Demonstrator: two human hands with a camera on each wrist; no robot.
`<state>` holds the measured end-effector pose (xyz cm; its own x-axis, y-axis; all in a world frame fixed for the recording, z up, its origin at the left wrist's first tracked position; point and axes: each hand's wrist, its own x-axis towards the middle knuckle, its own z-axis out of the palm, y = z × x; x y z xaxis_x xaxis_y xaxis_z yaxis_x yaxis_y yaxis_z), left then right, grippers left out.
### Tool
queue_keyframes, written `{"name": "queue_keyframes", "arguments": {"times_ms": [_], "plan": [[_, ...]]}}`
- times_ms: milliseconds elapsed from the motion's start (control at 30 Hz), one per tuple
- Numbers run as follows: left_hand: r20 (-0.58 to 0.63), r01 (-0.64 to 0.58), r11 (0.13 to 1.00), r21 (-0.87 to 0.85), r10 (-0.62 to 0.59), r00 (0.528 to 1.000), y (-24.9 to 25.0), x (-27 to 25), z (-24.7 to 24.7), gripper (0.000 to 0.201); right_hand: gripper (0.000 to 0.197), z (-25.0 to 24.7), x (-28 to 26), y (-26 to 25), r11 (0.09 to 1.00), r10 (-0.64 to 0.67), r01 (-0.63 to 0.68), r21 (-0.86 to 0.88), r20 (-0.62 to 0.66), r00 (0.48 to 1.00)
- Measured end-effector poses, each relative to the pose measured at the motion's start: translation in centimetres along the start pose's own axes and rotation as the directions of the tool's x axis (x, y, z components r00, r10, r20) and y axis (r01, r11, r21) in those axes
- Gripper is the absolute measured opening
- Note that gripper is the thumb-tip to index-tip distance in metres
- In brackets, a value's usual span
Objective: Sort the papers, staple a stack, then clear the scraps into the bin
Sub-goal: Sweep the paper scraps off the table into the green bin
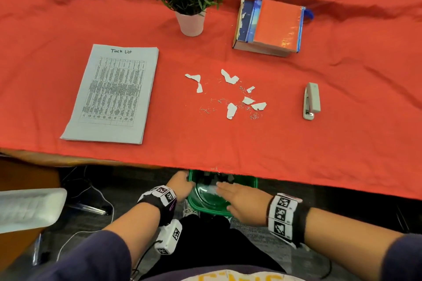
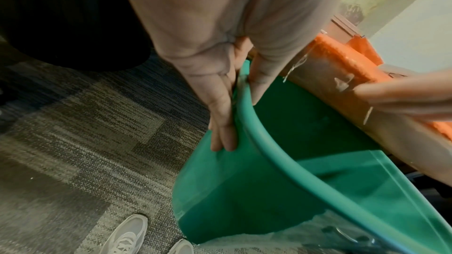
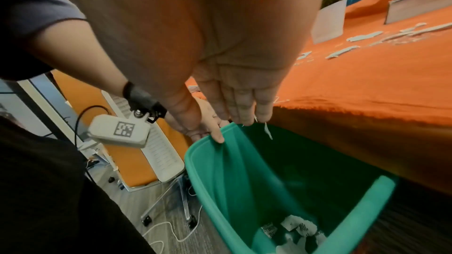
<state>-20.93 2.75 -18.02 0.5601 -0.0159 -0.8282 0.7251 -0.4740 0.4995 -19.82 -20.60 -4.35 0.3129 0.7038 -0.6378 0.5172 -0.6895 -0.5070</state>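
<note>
At the table's near edge I grip the green bin [image 1: 249, 183] rim with my left hand [image 1: 182, 183], my right hand [image 1: 242, 201] flat above it, paper scraps [image 1: 231, 110] at twelve o'clock.

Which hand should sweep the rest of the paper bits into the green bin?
Probably the right hand: it is open and free over the bin. The left hand grips the bin's rim, keeping it under the table edge. The scraps lie straight ahead.

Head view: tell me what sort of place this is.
Probably an office workspace: a grey desk stapler and a printed paper stack headed "Task List" lie on a table under a red cloth, with a wheeled office chair on grey carpet tiles.
</note>
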Motion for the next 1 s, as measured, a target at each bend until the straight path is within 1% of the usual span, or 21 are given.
{"name": "queue_keyframes", "arguments": {"times_ms": [33, 67, 100, 133, 200, 233, 267, 333, 367, 400, 467, 533, 633, 733, 767, 833, 900, 967, 1000], "plan": [[-0.002, 0.005, 1.0, 0.001, -0.005, 1.0, 0.2, -0.2, 0.0, 0.038, 0.054, -0.3, -0.6, 0.0, 0.999, -0.005, 0.005, 0.035, -0.005, 1.0], [-0.006, 0.01, 1.0, 0.001, -0.01, 1.0, 0.2, -0.2, 0.0, 0.041, 0.051, -1.1, -0.9, 0.2, 0.998, -0.002, 0.006, 0.06, -0.061, 0.998], [-0.015, 0.007, 1.0, 0.005, -0.007, 1.0, 0.6, -0.7, -0.1, 0.039, 0.047, -2.3, -0.9, 0.6, 0.997, 0.017, -0.006, 0.079, -0.141, 0.99], [-0.021, -0.002, 1.0, 0.01, 0.002, 1.0, 0.9, -0.9, 0.0, 0.034, 0.045, -3.8, -0.7, 1.3, 0.994, 0.053, -0.029, 0.104, -0.235, 0.971], [-0.032, -0.022, 1.0, 0.018, 0.022, 0.999, 1.5, -1.4, 0.1, 0.019, 0.044, -7.2, 0.4, 3.7, 0.984, 0.148, -0.095, 0.148, -0.402, 0.904], [-0.032, -0.03, 0.999, 0.02, 0.031, 0.999, 1.8, -1.7, 0.1, 0.01, 0.045, -9.0, 1.1, 5.3, 0.977, 0.201, -0.14, 0.162, -0.463, 0.863], [-0.03, -0.037, 0.999, 0.024, 0.038, 0.999, 1.8, -1.8, 0.2, 0.007, 0.046, -10.6, 2.0, 7.0, 0.963, 0.265, -0.195, 0.188, -0.5, 0.825], [-0.024, -0.051, 0.998, 0.036, 0.052, 0.998, 1.8, -1.7, 0.3, 0.007, 0.051, -13.0, 3.6, 10.0, 0.921, 0.388, -0.293, 0.257, -0.521, 0.761], [-0.019, -0.055, 0.997, 0.045, 0.055, 0.998, 1.6, -1.6, 0.3, 0.008, 0.053, -13.6, 4.4, 11.3, 0.906, 0.421, -0.322, 0.274, -0.517, 0.745], [-0.015, -0.059, 0.997, 0.051, 0.06, 0.998, 1.3, -1.3, 0.3, 0.011, 0.055, -13.8, 5.1, 12.3, 0.899, 0.437, -0.342, 0.273, -0.508, 0.742], [-0.004, -0.057, 0.997, 0.053, 0.057, 0.998, 0.9, -0.8, 0.4, 0.014, 0.057, -13.0, 6.0, 13.4, 0.897, 0.442, -0.361, 0.257, -0.478, 0.759], [0.008, -0.053, 0.998, 0.038, 0.053, 0.999, 0.6, -0.6, 0.4, 0.014, 0.057, -11.3, 6.2, 13.0, 0.909, 0.417, -0.342, 0.239, -0.472, 0.777], [0.007, -0.043, 0.999, 0.02, 0.043, 0.999, 0.7, -0.6, 0.4, 0.01, 0.058, -7.7, 5.1, 10.6, 0.934, 0.357, -0.295, 0.203, -0.466, 0.809], [0.02, -0.04, 0.999, 0.003, 0.04, 0.999, 0.6, -0.3, 0.4, 0.013, 0.061, -4.2, 3.1, 7.5, 0.957, 0.291, -0.265, 0.121, -0.434, 0.853], [0.026, -0.038, 0.999, -0.008, 0.038, 0.999, 0.5, -0.1, 0.4, 0.014, 0.061, -3.1, 2.4, 6.4, 0.963, 0.267, -0.252, 0.092, -0.415, 0.869], [0.032, -0.03, 0.999, -0.012, 0.03, 0.999, 0.7, -0.2, 0.4, 0.011, 0.061, -1.0, 1.0, 4.4, 0.972, 0.233, -0.225, 0.064, -0.372, 0.898], [0.03, -0.027, 1.0, -0.007, 0.028, 0.999, 1.2, -0.5, 0.4, 0.009, 0.06, 0.5, -0.2, 2.6, 0.984, 0.178, -0.167, 0.06, -0.296, 0.939], [0.03, -0.03, 1.0, -0.006, 0.03, 0.999, 1.5, -0.8, 0.5, 0.014, 0.057, 1.0, -1.2, 1.1, 0.992, 0.113, -0.099, 0.076, -0.204, 0.972], [0.032, -0.03, 1.0, -0.002, 0.03, 0.999, 1.5, -0.8, 0.5, 0.014, 0.054, 0.7, -1.6, 0.8, 0.991, 0.101, -0.081, 0.107, -0.196, 0.975]]}}
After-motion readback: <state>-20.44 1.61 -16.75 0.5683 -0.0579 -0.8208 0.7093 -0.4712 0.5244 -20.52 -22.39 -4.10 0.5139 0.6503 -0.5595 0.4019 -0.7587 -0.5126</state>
